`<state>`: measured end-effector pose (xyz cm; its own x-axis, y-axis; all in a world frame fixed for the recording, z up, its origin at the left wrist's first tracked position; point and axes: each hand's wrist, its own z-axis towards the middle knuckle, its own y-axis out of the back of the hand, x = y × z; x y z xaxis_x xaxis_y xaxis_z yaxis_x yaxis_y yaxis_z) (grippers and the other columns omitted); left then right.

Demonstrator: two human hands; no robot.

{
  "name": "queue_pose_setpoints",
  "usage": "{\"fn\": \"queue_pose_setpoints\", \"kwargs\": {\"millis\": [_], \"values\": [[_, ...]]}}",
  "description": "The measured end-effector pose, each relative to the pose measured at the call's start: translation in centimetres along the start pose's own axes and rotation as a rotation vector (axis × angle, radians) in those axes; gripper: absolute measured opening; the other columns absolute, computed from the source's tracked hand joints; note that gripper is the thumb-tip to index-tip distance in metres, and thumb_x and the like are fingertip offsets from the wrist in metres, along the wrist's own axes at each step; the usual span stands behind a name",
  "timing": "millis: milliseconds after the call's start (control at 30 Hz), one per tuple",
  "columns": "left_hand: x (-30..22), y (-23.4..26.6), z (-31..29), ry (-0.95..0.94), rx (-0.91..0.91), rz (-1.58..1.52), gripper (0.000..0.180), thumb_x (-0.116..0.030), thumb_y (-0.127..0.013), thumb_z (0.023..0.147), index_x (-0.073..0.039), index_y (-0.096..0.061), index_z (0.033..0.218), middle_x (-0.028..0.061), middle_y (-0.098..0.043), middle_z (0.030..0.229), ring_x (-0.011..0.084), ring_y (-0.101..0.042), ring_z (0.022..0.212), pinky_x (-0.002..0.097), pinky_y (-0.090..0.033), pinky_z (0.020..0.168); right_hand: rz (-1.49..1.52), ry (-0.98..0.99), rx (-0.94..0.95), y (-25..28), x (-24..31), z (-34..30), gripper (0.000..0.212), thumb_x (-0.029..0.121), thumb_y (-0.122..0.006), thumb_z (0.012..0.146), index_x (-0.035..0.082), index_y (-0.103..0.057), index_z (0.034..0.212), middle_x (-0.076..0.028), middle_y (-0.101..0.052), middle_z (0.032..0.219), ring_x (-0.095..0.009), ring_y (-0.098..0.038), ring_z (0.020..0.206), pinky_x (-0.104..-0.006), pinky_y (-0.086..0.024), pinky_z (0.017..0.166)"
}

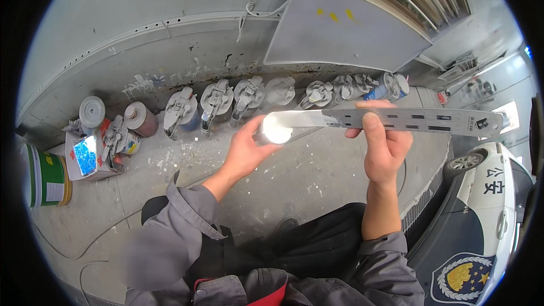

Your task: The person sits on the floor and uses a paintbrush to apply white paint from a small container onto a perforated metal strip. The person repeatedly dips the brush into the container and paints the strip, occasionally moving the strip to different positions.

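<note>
So both hands are up in front of the chest here, working on one long flat metal ruler, the kind with slots and markings along it. The right hand has it pinched near the middle, thumb pressed on the top face and the other fingers curled behind, so that's a proper firm grasp. From those fingers the ruler runs out both ways, pretty much level, its long axis going left to right across the view: the far end sticks out well past the right hand toward the white car, and the near end heads left into the other hand. The left hand is cupped around a bright white wad, probably a cloth or paper, though it's blown out by glare so I can't tell which. Fingers look closed around it, and the wad sits right on the ruler's left end, touching it. So the left hand is nearer the tip, the right is the anchor mid-length. Beyond the fingers, on the dusty grey floor, there's a row of paint-crusted spray gun cups along the wall, a brown jar, and off to the left a green and white can
</note>
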<state>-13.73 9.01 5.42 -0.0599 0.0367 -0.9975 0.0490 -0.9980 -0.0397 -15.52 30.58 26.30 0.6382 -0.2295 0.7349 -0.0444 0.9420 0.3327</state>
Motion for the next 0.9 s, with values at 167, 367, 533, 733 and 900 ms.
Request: {"fn": "queue_pose_setpoints", "kwargs": {"millis": [167, 367, 533, 733, 900], "values": [[-1.5, -0.2, 0.1, 0.012, 0.02, -0.093, 0.075, -0.012, -0.091, 0.082, -0.001, -0.058, 0.149, 0.0136, -0.069, 0.142, 0.0222, -0.064, 0.134, 0.0377, -0.051, 0.113, -0.028, -0.017, 0.034, 2.1, -0.7, 0.2, 0.031, 0.017, -0.06, 0.111, -0.01, -0.067, 0.123, -0.014, -0.073, 0.093, -0.017, -0.068, 0.071, -0.0304, -0.054, 0.066], [-4.8, -0.3, 0.1, 0.094, 0.081, -0.148, 0.078, -0.008, -0.09, 0.082, -0.002, -0.055, 0.152, 0.0122, -0.063, 0.149, 0.0223, -0.06, 0.138, 0.0415, -0.05, 0.118, 0.428, -0.276, -0.2, 4.2, -3.9, 0.1, 0.031, 0.019, -0.06, 0.112, -0.008, -0.065, 0.127, -0.013, -0.075, 0.092, -0.017, -0.071, 0.069, -0.031, -0.059, 0.064], [-6.1, -1.2, -0.2, 0.122, 0.126, -0.122, 0.082, -0.006, -0.088, 0.082, -0.002, -0.052, 0.155, 0.0112, -0.06, 0.15, 0.0221, -0.058, 0.14, 0.0428, -0.049, 0.12, 0.785, -0.509, -0.345, 5.8, -9.7, -3.9, 0.029, 0.023, -0.061, 0.113, -0.001, -0.06, 0.129, -0.01, -0.072, 0.095, -0.016, -0.07, 0.071, -0.032, -0.058, 0.063], [-6.6, -2.7, -0.5, 0.157, 0.172, -0.14, 0.082, -0.002, -0.087, 0.083, 0.0, -0.05, 0.156, 0.0101, -0.061, 0.147, 0.0212, -0.06, 0.137, 0.0415, -0.049, 0.119, 1.318, -0.885, -0.491, 3.1, -15.1, -9.4, 0.022, 0.022, -0.062, 0.112, 0.007, -0.063, 0.129, -0.004, -0.07, 0.1, -0.015, -0.068, 0.076, -0.0301, -0.058, 0.068], [-7.0, -4.1, -0.8, 0.196, 0.159, -0.163, 0.075, 0.001, -0.086, 0.084, 0.001, -0.054, 0.152, 0.0092, -0.065, 0.142, 0.0196, -0.064, 0.132, 0.0389, -0.051, 0.116, 1.575, -0.986, -0.48, 0.9, -16.1, -11.4, 0.022, 0.022, -0.06, 0.113, 0.008, -0.069, 0.128, -0.006, -0.076, 0.099, -0.018, -0.071, 0.079, -0.0313, -0.061, 0.07]]}}
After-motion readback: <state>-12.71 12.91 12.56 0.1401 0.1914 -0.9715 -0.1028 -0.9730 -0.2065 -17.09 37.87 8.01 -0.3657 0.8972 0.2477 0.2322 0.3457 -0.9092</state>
